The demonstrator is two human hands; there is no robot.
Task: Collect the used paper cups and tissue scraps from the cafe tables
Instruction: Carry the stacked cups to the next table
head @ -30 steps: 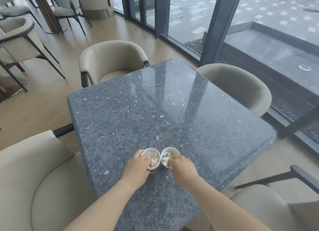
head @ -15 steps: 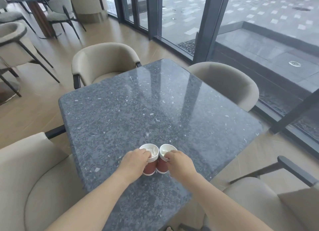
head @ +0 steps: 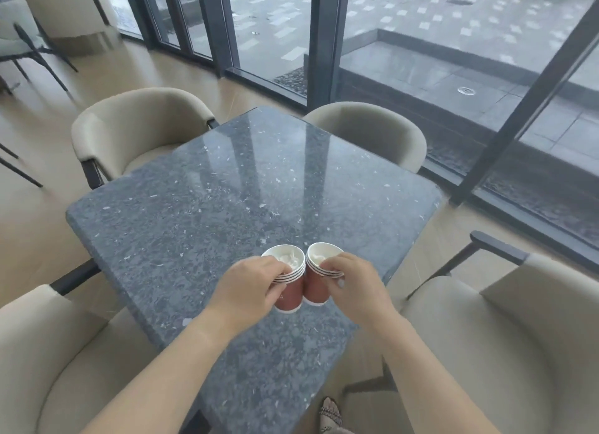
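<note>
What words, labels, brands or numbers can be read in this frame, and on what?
No readable text anywhere.
The left cup stack, held by the left hand: plain red wall, no print showing.
The right cup stack, in the right hand: likewise.
The table: none.

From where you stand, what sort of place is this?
Likely a cafe seating area: a speckled stone table ringed by beige armchairs, with stacked paper cups holding tissue scraps.
</note>
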